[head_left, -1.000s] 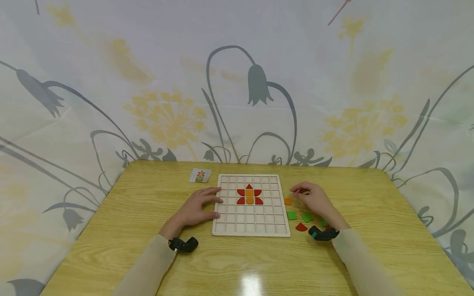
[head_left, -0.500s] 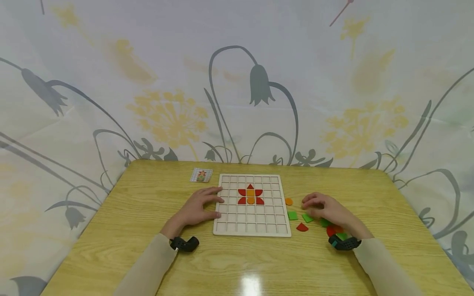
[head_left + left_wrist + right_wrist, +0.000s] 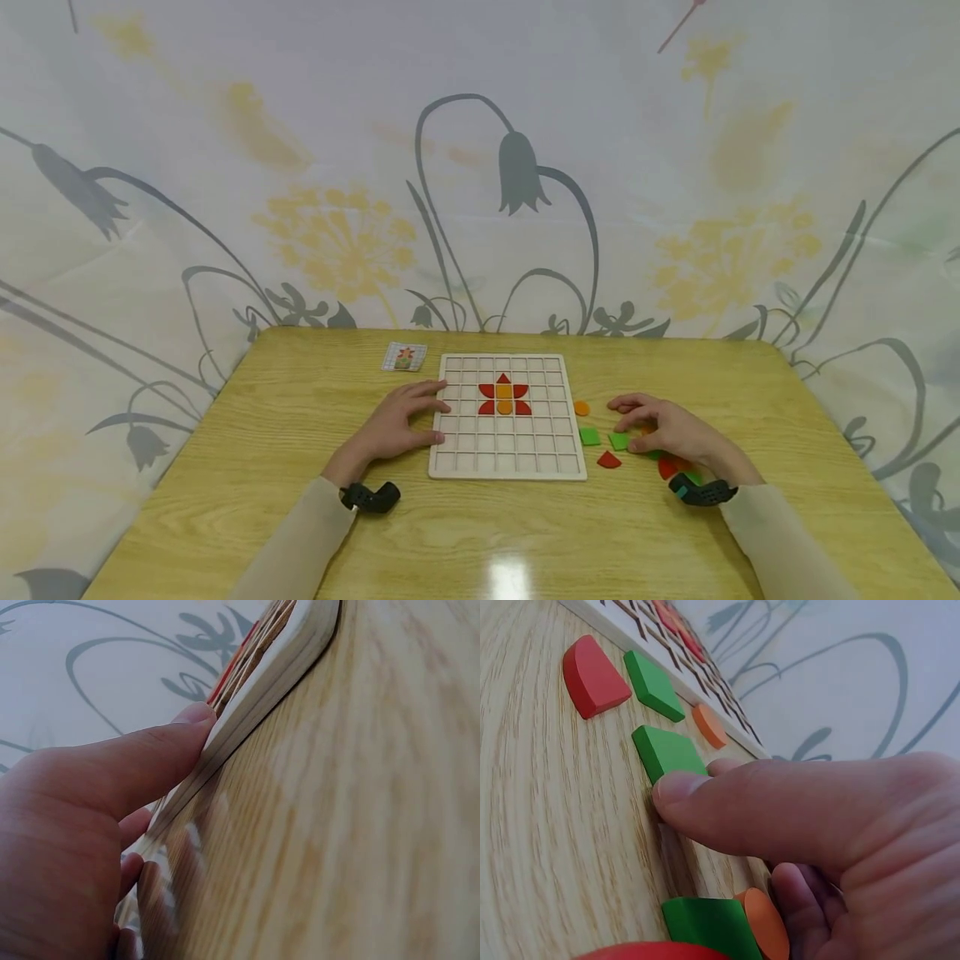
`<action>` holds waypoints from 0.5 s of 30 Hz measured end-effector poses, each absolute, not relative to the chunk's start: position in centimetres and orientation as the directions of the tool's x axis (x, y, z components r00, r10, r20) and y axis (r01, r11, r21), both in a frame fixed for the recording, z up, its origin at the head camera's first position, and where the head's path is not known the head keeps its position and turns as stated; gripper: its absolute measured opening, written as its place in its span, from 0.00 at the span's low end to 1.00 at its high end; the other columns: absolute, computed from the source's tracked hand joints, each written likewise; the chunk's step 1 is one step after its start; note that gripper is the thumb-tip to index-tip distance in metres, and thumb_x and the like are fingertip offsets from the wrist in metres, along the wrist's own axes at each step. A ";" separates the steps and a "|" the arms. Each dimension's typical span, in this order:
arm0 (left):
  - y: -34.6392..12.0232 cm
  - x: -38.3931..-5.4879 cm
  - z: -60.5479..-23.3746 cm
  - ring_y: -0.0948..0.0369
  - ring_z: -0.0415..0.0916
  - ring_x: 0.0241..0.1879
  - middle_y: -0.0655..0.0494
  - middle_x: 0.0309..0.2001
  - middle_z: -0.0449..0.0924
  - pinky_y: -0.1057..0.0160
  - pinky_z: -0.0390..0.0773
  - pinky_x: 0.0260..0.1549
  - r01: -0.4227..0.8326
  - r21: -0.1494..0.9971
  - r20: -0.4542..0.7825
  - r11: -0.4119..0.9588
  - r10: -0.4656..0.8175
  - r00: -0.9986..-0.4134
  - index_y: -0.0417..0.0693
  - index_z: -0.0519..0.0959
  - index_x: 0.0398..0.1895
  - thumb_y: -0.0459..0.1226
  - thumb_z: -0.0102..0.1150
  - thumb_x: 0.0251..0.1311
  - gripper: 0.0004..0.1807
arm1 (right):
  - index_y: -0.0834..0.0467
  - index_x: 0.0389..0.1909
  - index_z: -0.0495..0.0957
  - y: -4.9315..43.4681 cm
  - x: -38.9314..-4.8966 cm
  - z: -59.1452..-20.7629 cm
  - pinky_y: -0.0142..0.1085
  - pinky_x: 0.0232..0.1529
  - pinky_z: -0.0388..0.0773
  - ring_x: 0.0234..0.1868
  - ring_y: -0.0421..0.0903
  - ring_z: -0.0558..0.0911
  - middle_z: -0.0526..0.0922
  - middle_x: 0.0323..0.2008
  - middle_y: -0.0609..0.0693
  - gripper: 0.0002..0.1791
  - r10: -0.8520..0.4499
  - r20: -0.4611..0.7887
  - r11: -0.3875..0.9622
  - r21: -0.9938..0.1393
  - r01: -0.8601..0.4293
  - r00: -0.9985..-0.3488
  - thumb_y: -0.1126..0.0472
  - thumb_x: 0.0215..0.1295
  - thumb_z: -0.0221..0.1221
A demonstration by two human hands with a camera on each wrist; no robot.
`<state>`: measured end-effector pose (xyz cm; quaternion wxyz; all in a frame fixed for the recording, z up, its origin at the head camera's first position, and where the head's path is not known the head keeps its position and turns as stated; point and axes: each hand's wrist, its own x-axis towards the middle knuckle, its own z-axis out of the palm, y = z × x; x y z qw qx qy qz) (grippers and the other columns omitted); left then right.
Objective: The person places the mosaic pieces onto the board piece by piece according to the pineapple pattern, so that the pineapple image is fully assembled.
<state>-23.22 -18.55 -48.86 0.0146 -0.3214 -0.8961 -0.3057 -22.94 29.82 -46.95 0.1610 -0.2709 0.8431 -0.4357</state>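
Observation:
A pale gridded board point(image 3: 480, 462) lies on the table, with red and orange flat pieces point(image 3: 504, 392) set in a flower-like figure on its upper half. My left hand point(image 3: 393, 423) rests at the board's left side, fingers spread; in the left wrist view the thumb point(image 3: 161, 754) touches its edge. To the right of the board, my right hand point(image 3: 675, 432) is low over loose pieces. Its thumb point(image 3: 727, 806) overlaps the corner of a green square point(image 3: 667, 754) in the right wrist view, and the fingers stay apart from the thumb. Part of that square is hidden.
Another green square point(image 3: 590, 437), an orange disc point(image 3: 582, 408) and a red quarter-circle point(image 3: 609, 459) lie beside the board. More red, green and orange pieces are partly under my right hand. A small pattern card point(image 3: 404, 357) lies behind left; a flower-printed cloth point(image 3: 480, 208) hangs behind the table.
My right hand has moved right and toward me, from near the orange disc to the green square, and its thumb has spread from the fingers. My left hand stays at the board.

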 end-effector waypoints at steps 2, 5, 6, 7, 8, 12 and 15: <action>-18.6 -23.2 -48.9 0.46 0.57 0.72 0.54 0.73 0.63 0.39 0.55 0.67 0.585 0.540 0.224 0.606 0.566 -0.793 0.54 0.83 0.54 0.50 0.69 0.59 0.22 | 0.56 0.43 0.85 29.8 -23.0 -47.1 0.23 0.58 0.66 0.68 0.68 0.63 0.68 0.67 0.63 0.09 -0.589 -0.033 0.476 -0.822 -0.313 -0.807 0.62 0.61 0.69; -18.6 -23.3 -48.9 0.46 0.57 0.72 0.54 0.73 0.63 0.39 0.55 0.67 0.586 0.537 0.225 0.606 0.567 -0.792 0.54 0.83 0.54 0.50 0.69 0.59 0.22 | 0.56 0.40 0.83 29.6 -23.0 -47.2 0.22 0.58 0.65 0.68 0.67 0.64 0.69 0.66 0.63 0.09 -0.568 -0.028 0.476 -0.827 -0.300 -0.822 0.63 0.60 0.69; -18.6 -23.3 -48.9 0.46 0.58 0.72 0.54 0.73 0.63 0.39 0.55 0.67 0.587 0.537 0.225 0.606 0.568 -0.792 0.54 0.83 0.54 0.50 0.69 0.59 0.22 | 0.57 0.40 0.82 29.5 -23.0 -47.2 0.22 0.58 0.65 0.68 0.67 0.64 0.70 0.66 0.63 0.09 -0.560 -0.026 0.474 -0.830 -0.294 -0.828 0.64 0.59 0.70; -18.6 -23.3 -48.9 0.46 0.58 0.72 0.54 0.73 0.63 0.39 0.55 0.67 0.586 0.536 0.224 0.607 0.568 -0.792 0.54 0.83 0.54 0.50 0.69 0.59 0.21 | 0.57 0.39 0.81 29.5 -23.0 -47.3 0.22 0.58 0.65 0.68 0.67 0.64 0.70 0.65 0.63 0.09 -0.551 -0.023 0.474 -0.831 -0.290 -0.834 0.64 0.59 0.69; -18.5 -23.3 -48.9 0.46 0.58 0.72 0.54 0.73 0.63 0.39 0.55 0.67 0.587 0.535 0.223 0.608 0.568 -0.792 0.54 0.83 0.54 0.50 0.69 0.59 0.21 | 0.57 0.39 0.80 29.4 -23.0 -47.4 0.22 0.57 0.66 0.68 0.67 0.65 0.71 0.65 0.63 0.09 -0.542 -0.020 0.476 -0.831 -0.288 -0.840 0.64 0.59 0.69; -18.6 -23.2 -48.9 0.46 0.57 0.72 0.54 0.73 0.64 0.38 0.55 0.67 0.586 0.542 0.226 0.603 0.567 -0.792 0.54 0.83 0.54 0.49 0.69 0.59 0.22 | 0.58 0.38 0.78 29.4 -23.0 -47.6 0.25 0.55 0.69 0.64 0.61 0.71 0.75 0.60 0.61 0.08 -0.506 -0.008 0.489 -0.826 -0.280 -0.862 0.66 0.61 0.68; -18.6 -23.2 -48.9 0.46 0.57 0.72 0.54 0.73 0.64 0.38 0.54 0.67 0.586 0.547 0.227 0.598 0.567 -0.792 0.54 0.83 0.54 0.49 0.69 0.58 0.22 | 0.60 0.38 0.76 29.3 -23.0 -47.6 0.30 0.48 0.75 0.52 0.52 0.78 0.78 0.52 0.59 0.07 -0.477 -0.028 0.487 -0.840 -0.238 -0.879 0.68 0.62 0.65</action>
